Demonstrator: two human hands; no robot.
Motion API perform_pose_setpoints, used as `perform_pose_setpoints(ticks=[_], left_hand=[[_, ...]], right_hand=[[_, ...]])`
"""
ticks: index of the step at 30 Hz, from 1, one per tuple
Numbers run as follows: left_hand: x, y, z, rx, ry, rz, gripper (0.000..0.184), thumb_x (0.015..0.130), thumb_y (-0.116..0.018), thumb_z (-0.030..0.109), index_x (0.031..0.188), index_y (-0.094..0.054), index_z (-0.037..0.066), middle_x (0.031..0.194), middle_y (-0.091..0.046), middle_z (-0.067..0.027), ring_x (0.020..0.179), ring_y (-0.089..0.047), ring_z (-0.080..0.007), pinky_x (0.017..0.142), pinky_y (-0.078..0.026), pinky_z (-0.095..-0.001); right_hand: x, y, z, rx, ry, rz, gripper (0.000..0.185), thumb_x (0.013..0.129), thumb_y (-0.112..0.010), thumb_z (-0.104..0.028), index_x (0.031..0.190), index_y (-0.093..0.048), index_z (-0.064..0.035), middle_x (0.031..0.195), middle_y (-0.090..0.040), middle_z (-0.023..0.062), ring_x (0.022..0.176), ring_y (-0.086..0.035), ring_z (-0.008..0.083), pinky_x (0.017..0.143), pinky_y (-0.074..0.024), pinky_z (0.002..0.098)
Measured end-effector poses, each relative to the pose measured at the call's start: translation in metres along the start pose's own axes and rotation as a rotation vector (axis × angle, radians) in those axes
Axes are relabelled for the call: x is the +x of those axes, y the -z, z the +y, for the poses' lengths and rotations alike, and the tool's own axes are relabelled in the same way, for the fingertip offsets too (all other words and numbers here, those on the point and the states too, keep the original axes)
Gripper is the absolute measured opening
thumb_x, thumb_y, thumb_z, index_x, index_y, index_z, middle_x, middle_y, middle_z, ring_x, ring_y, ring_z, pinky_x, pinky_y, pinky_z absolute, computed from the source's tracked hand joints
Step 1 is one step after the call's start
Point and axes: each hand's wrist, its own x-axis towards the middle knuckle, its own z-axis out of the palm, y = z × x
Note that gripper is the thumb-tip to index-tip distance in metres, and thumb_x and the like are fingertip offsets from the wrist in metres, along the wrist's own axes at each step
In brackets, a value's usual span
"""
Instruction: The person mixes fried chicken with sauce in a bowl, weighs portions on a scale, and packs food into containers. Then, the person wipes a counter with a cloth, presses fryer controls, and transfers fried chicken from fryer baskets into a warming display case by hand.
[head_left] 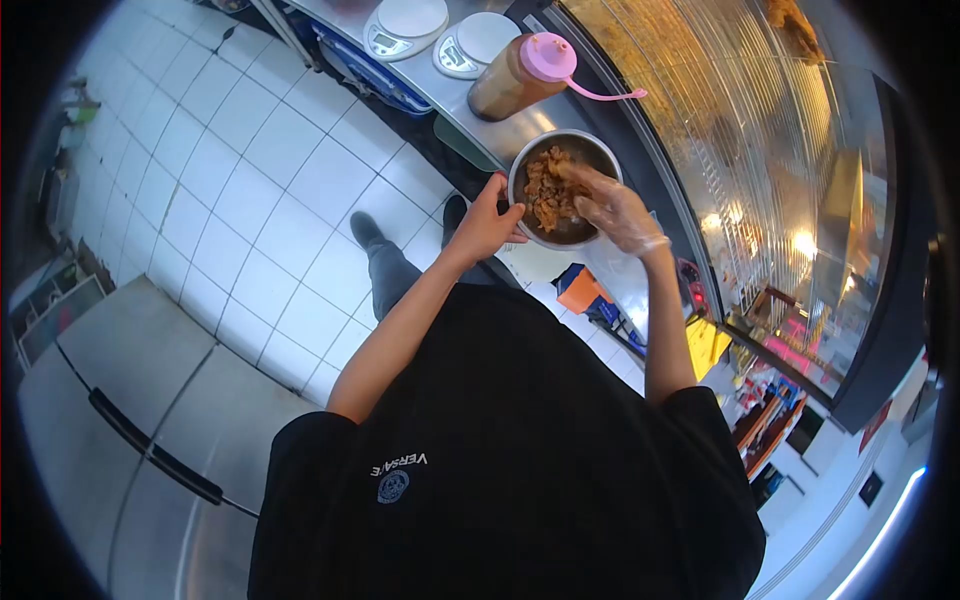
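A round steel bowl [567, 136] holds browned, crumbly-looking food pieces [545, 190] that look like chopped fried meat. My left hand [488, 225] is bare and closed on the bowl's near left rim, thumb inside the edge. In a clear plastic glove, my right hand [622, 215] reaches over the right rim into the bowl. Its fingers look stretched and apart at the food, somewhat blurred, and the fingertips are partly lost against the pieces. Just beyond the bowl lies a squeeze bottle [505, 85] of brown sauce with a pink cap, apparently standing on the counter.
Two white kitchen scales [395, 42] stand on the steel counter [450, 100] at the far left. A lit glass display case [690, 110] with wire racks borders the counter on the right. White floor tiles [270, 200] and a steel refrigerator [190, 420] are to my left.
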Motion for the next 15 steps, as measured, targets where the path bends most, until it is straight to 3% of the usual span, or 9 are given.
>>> perform_pose_setpoints(ticks=[1, 2, 6, 9, 10, 12, 15], left_hand=[[-0.01, 0.009, 0.007, 0.018, 0.008, -0.027, 0.025, 0.094, -0.053, 0.006, 0.111, -0.036, 0.001, 0.106, -0.048, -0.0136, 0.071, -0.065, -0.0173, 0.061, -0.061, -0.0299], [-0.019, 0.019, 0.014, 0.037, 0.012, -0.052, 0.024, 0.095, -0.053, 0.007, 0.11, -0.035, 0.001, 0.108, -0.048, -0.0138, 0.071, -0.066, -0.0173, 0.061, -0.061, -0.0293], [-0.056, 0.064, 0.034, 0.058, 0.055, -0.088, 0.022, 0.095, -0.052, 0.007, 0.108, -0.036, 0.001, 0.114, -0.047, -0.0148, 0.074, -0.066, -0.018, 0.063, -0.061, -0.0282], [-0.078, 0.092, 0.056, 0.049, 0.055, -0.072, 0.021, 0.096, -0.052, 0.008, 0.107, -0.036, 0.001, 0.114, -0.047, -0.0144, 0.073, -0.067, -0.0181, 0.063, -0.061, -0.0285], [-0.083, 0.1, 0.062, 0.034, 0.046, -0.062, 0.021, 0.096, -0.052, 0.008, 0.107, -0.036, 0.002, 0.114, -0.047, -0.0142, 0.073, -0.067, -0.0181, 0.063, -0.061, -0.0287], [-0.095, 0.115, 0.074, 0.016, 0.028, -0.042, 0.02, 0.096, -0.052, 0.008, 0.107, -0.036, 0.002, 0.114, -0.047, -0.0137, 0.072, -0.067, -0.0181, 0.063, -0.061, -0.029], [-0.109, 0.133, 0.092, 0.041, -0.014, -0.006, 0.02, 0.096, -0.052, 0.009, 0.107, -0.037, 0.002, 0.113, -0.047, -0.0129, 0.073, -0.067, -0.0181, 0.063, -0.061, -0.0295]], right_hand=[[-0.008, 0.004, -0.017, 0.035, -0.049, -0.066, 0.043, 0.089, -0.06, -0.011, 0.132, -0.054, -0.0061, 0.134, -0.052, 0.0191, 0.124, -0.05, 0.0292, 0.104, -0.0406, 0.037], [-0.015, 0.004, -0.031, 0.098, -0.056, -0.004, 0.04, 0.088, -0.063, -0.012, 0.127, -0.058, -0.0061, 0.123, -0.061, 0.0148, 0.11, -0.061, 0.0229, 0.095, -0.0473, 0.0342], [-0.022, -0.008, -0.085, 0.307, -0.163, 0.158, 0.033, 0.086, -0.064, -0.012, 0.119, -0.064, -0.0067, 0.106, -0.069, 0.0128, 0.098, -0.066, 0.023, 0.086, -0.0508, 0.0331], [-0.008, -0.034, -0.12, 0.032, -0.201, 0.163, 0.034, 0.086, -0.063, -0.007, 0.12, -0.064, -0.0053, 0.102, -0.069, 0.0131, 0.098, -0.066, 0.0205, 0.085, -0.0518, 0.0327], [-0.001, -0.045, -0.136, -0.036, -0.208, 0.113, 0.043, 0.08, -0.067, -0.01, 0.122, -0.062, -0.0063, 0.111, -0.064, 0.0201, 0.106, -0.063, 0.03, 0.09, -0.05, 0.0365], [0.012, -0.083, -0.153, -0.232, -0.042, 0.237, 0.05, 0.075, -0.07, -0.012, 0.124, -0.06, -0.0075, 0.115, -0.059, 0.0233, 0.108, -0.06, 0.0353, 0.093, -0.0477, 0.04], [0.042, -0.131, -0.174, -0.39, 0.003, 0.264, 0.057, 0.07, -0.073, -0.014, 0.125, -0.059, -0.0095, 0.118, -0.053, 0.025, 0.11, -0.055, 0.0393, 0.095, -0.0447, 0.044]])
